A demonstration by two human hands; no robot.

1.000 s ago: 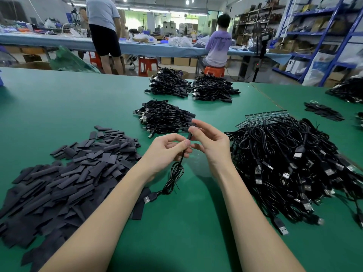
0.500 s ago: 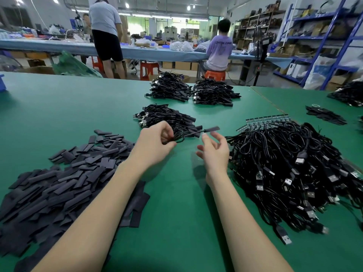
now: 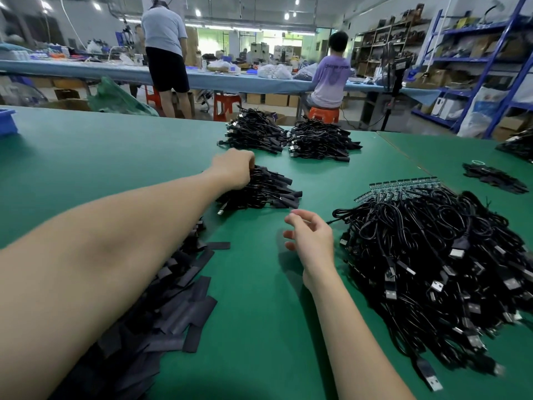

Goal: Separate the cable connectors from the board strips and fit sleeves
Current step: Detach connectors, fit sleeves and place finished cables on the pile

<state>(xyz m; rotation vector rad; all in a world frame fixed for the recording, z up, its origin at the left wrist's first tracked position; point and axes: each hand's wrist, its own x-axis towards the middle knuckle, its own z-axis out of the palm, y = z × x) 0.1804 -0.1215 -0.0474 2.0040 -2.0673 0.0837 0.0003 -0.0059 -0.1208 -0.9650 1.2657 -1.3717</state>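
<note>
Left hand on the finished-cable pile; right hand free above the table.

The left hand [image 3: 235, 167] reaches to the middle of the green table [image 3: 101, 157], its fingers curled down onto the near pile of sleeved cables [image 3: 265, 192]; whether it grips a cable there cannot be told. The right hand [image 3: 311, 241] hovers just above the table surface, fingers relaxed and loosely bent, holding nothing. The large heap of unprocessed cables [image 3: 432, 269] lies toward the right edge, with the board strips [image 3: 401, 184] showing at its far side. The loose black sleeves [image 3: 173, 307] lie heaped toward the near left corner, partly under the left forearm. Two further cable bundles [image 3: 288, 137] sit near the far edge.
</note>
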